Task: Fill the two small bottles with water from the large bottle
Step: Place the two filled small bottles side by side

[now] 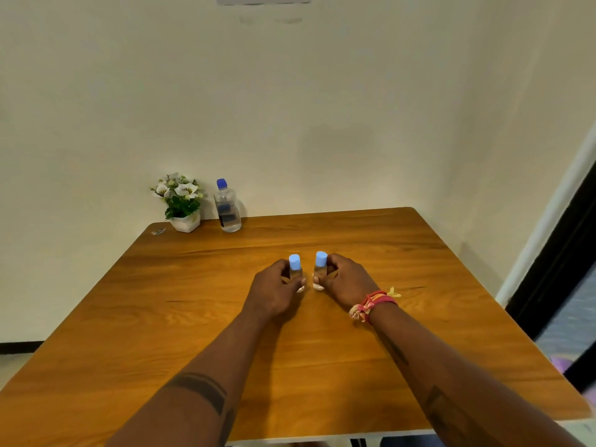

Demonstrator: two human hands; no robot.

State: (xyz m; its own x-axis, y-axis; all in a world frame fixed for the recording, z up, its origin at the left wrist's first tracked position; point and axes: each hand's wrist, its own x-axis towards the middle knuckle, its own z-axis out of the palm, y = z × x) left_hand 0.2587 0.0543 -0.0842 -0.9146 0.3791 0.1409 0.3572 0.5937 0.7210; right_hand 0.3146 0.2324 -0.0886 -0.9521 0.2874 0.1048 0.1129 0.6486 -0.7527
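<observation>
Both hands sit near the middle of the wooden worktop (354, 366), each wrapped round a small bottle. The left hand (274, 293) curls its fingers and thumb about the left small bottle (295, 269), and the right hand (346, 280) grips the right small bottle (320, 267) the same way. The two clear bottles stand upright on the worktop, just beside each other but apart, each with its pale blue cap on. A red and yellow thread bracelet (372, 304) circles the right wrist. Well apart from the hands, at the far left of the worktop close to the wall, the large bottle (227, 208) stands upright with its dark blue cap on. Just left of it is a white pot of white flowers (181, 201), and a small wrapper-like scrap (158, 231) lies at the far left corner.
</observation>
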